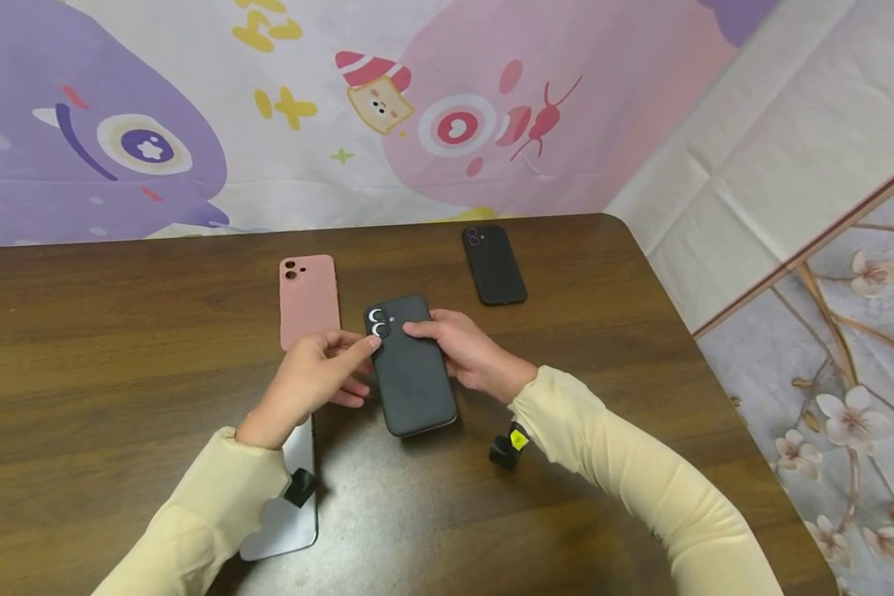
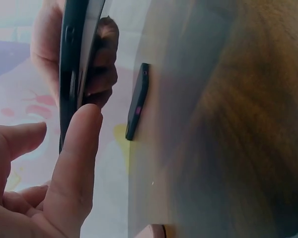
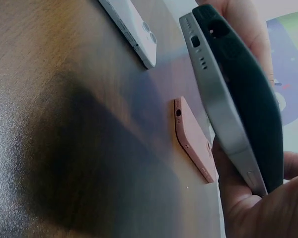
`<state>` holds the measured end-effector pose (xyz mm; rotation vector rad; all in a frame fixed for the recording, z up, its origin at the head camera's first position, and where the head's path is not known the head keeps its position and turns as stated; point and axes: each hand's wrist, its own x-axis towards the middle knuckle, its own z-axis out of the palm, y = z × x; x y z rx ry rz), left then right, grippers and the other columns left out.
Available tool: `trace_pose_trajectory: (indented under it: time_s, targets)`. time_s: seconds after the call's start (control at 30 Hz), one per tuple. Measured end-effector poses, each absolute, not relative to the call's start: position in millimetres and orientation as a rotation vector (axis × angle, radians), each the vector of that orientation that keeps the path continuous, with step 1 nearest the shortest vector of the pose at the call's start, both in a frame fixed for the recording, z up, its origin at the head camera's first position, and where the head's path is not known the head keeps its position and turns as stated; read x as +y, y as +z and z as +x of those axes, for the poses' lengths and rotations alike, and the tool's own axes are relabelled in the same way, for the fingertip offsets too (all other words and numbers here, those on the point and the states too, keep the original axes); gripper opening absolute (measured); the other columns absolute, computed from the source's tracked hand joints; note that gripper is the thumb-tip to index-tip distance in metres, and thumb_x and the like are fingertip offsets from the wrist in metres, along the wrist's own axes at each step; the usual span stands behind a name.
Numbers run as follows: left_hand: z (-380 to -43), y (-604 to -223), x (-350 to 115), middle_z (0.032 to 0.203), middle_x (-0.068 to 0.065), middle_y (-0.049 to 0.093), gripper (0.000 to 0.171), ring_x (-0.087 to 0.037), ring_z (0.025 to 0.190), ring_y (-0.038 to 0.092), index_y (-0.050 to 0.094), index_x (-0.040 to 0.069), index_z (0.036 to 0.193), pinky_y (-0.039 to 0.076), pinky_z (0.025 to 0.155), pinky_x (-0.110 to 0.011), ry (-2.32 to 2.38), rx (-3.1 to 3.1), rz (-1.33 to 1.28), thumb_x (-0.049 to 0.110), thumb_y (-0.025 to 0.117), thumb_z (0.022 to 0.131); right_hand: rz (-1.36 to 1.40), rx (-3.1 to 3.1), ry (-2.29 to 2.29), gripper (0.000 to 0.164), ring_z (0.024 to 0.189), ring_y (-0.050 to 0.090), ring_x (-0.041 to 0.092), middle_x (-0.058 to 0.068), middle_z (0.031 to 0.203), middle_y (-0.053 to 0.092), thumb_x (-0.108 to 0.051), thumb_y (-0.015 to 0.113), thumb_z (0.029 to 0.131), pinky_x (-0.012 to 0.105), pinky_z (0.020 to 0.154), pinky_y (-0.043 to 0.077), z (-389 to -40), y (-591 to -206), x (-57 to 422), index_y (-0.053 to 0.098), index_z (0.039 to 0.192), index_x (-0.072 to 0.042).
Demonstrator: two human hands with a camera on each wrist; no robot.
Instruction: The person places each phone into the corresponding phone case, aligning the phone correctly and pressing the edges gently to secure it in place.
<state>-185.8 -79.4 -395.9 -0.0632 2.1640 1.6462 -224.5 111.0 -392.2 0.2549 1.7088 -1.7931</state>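
My right hand (image 1: 477,352) grips a phone in a black case (image 1: 413,377) by its right side, thumb on the back and fingers beneath. In the right wrist view, the silver phone (image 3: 221,106) stands partly out of the black case, with a gap along the bottom end. My left hand (image 1: 309,372) is at the camera corner. In the left wrist view its thumb and index finger (image 2: 74,163) straddle the edge, the thumb apart from the case. Two round lenses with white crescents show at that corner.
A pink phone case (image 1: 309,298) lies behind the left hand. Near the back edge of the brown table (image 1: 119,348) lies another black phone case (image 1: 495,265). A white phone (image 1: 290,521) is partly hidden under the left wrist. A printed cloth (image 1: 305,165) hangs behind the table.
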Motion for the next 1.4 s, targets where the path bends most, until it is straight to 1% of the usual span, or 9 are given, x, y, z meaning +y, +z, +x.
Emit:
trace_pose_trajectory:
  time_s: [0.23,0.37,0.43,0.53,0.67,0.87,1.1,1.2,1.4]
  targets:
    - [-186,-395,-84,0.1,-0.026,0.064,0.049,-0.021,0.065,0.068,0.054,-0.005,0.121,0.06,0.06,-0.035,1.695,2.127,-0.075,0.036,0.054,0.094,0.216,1.698,-1.78,0.034,0.065,0.066,0.008,0.0,0.078,0.065,-0.015,0.051,0.095,0.024,0.059,0.056,-223,-389,111,0.044,0.123,0.003]
    - [-187,-396,-85,0.098,-0.025,0.063,0.05,-0.02,0.064,0.068,0.054,-0.007,0.117,0.06,0.06,-0.036,1.714,2.115,-0.078,0.038,0.052,0.095,0.194,1.698,-1.764,0.034,0.066,0.066,0.009,0.001,0.08,0.064,-0.014,0.051,0.094,0.024,0.059,0.056,-222,-388,111,0.043,0.123,0.003]
    - [-188,-396,-85,0.095,-0.023,0.064,0.05,-0.021,0.064,0.069,0.055,-0.008,0.113,0.06,0.06,-0.037,1.727,2.108,-0.08,0.039,0.05,0.096,0.176,1.696,-1.754,0.035,0.067,0.066,0.009,0.002,0.081,0.064,-0.014,0.051,0.094,0.024,0.06,0.056,-222,-388,111,0.043,0.124,0.003]
    - [-189,-397,-86,0.088,-0.016,0.065,0.05,-0.022,0.064,0.069,0.056,-0.008,0.111,0.06,0.06,-0.038,1.743,2.092,-0.079,0.039,0.048,0.097,0.141,1.702,-1.725,0.036,0.067,0.066,0.01,0.002,0.081,0.064,-0.014,0.052,0.094,0.024,0.06,0.056,-222,-387,112,0.044,0.124,0.004]
    - [-189,-398,-87,0.081,-0.007,0.062,0.05,-0.022,0.064,0.069,0.056,-0.008,0.11,0.06,0.06,-0.04,1.764,2.064,-0.073,0.039,0.046,0.098,0.082,1.705,-1.667,0.037,0.067,0.066,0.01,0.002,0.08,0.064,-0.015,0.052,0.094,0.025,0.06,0.056,-222,-385,113,0.044,0.125,0.004]
    - [-189,-398,-90,0.079,-0.003,0.06,0.05,-0.019,0.062,0.069,0.056,-0.009,0.107,0.06,0.062,-0.04,1.795,2.009,-0.04,0.04,0.046,0.098,0.004,1.677,-1.609,0.035,0.068,0.067,0.011,0.002,0.081,0.065,-0.016,0.05,0.094,0.025,0.061,0.057,-221,-382,114,0.045,0.124,0.003]
    - [-189,-399,-93,0.073,-0.002,0.066,0.046,-0.018,0.062,0.068,0.055,-0.012,0.111,0.06,0.064,-0.039,1.775,1.951,0.046,0.032,0.051,0.097,-0.039,1.636,-1.566,0.032,0.07,0.066,0.011,0.002,0.082,0.065,-0.015,0.049,0.094,0.024,0.062,0.055,-220,-381,114,0.046,0.12,0.003]
    - [-188,-398,-94,0.071,-0.002,0.067,0.041,-0.017,0.061,0.068,0.056,-0.012,0.107,0.06,0.064,-0.04,1.771,1.929,0.082,0.028,0.051,0.097,-0.075,1.626,-1.54,0.032,0.07,0.065,0.011,0.001,0.082,0.064,-0.015,0.049,0.094,0.024,0.062,0.055,-219,-382,114,0.046,0.12,0.002]
    - [-186,-398,-97,0.067,-0.003,0.067,0.032,-0.016,0.059,0.067,0.059,-0.008,0.097,0.06,0.063,-0.04,1.774,1.866,0.147,0.023,0.052,0.096,-0.129,1.593,-1.509,0.029,0.073,0.065,0.01,0.001,0.085,0.064,-0.013,0.048,0.094,0.024,0.064,0.055,-218,-381,116,0.045,0.119,0.002]
